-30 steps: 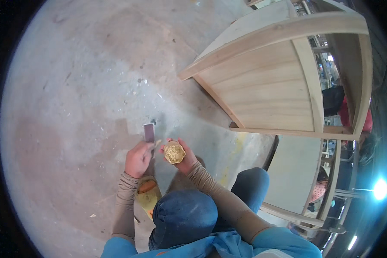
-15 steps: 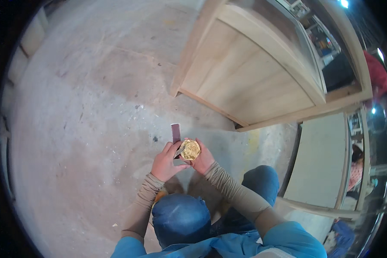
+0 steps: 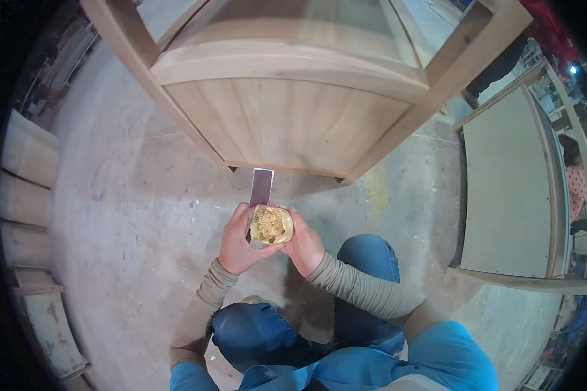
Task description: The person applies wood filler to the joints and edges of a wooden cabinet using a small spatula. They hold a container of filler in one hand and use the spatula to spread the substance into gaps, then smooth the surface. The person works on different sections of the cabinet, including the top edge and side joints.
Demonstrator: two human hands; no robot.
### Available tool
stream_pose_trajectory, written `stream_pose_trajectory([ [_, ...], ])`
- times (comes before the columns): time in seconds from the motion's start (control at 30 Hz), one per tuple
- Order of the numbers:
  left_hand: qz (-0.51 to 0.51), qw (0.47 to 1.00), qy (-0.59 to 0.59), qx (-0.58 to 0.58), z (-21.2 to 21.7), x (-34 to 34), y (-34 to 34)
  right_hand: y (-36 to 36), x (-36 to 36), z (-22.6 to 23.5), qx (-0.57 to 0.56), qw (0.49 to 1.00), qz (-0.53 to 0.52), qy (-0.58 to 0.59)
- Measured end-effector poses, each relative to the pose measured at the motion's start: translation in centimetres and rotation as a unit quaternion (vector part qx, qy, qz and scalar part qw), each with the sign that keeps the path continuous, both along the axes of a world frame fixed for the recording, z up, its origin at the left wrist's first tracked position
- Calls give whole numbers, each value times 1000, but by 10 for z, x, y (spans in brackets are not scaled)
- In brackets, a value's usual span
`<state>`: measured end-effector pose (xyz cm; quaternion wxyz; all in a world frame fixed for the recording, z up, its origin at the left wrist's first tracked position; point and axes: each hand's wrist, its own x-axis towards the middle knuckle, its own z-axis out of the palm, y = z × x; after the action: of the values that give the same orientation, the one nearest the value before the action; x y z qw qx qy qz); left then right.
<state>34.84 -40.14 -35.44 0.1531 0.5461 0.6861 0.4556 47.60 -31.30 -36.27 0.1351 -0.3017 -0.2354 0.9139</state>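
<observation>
In front of my knees, both hands meet around a round, light-rimmed tub [image 3: 272, 226] filled with lumpy yellowish paste. My right hand [image 3: 304, 244] grips its right side with curled fingers. My left hand [image 3: 236, 246] is closed at the left side, and from it a flat reddish-brown strip with pale edges [image 3: 261, 187] points away from me; it looks like a sanding strip. A small greyish edge shows between the left hand and the tub, too covered to name. Just beyond the strip stands an unpainted wooden furniture piece [image 3: 287, 124] with a curved rail and a panel.
A second wooden frame with a pale green-grey panel [image 3: 505, 189] stands to the right, with a person [image 3: 575, 182] partly visible behind it. At the far right another person in red [image 3: 551, 26] stands. Wooden pieces [image 3: 29, 208] line the left edge. The floor [image 3: 130, 274] is concrete.
My view has turned right, so the wooden piece now stands straight ahead and closer. The grey blade at the tub's left is now mostly hidden. The tub stays between my hands.
</observation>
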Motion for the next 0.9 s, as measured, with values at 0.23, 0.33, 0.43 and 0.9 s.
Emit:
stream_pose_trajectory([
  [0.23,23,998,-57,-2,50,-1,8,37,38,47,334,939,-49,69],
  [0.33,45,996,-75,-6,79,1,0,105,72,90,531,784,-320,17],
  [0.43,77,996,-46,-8,99,9,-16,178,79,155,634,660,-402,39],
  [0.9,273,915,-294,41,83,39,-98,281,52,193,536,804,-115,229],
])
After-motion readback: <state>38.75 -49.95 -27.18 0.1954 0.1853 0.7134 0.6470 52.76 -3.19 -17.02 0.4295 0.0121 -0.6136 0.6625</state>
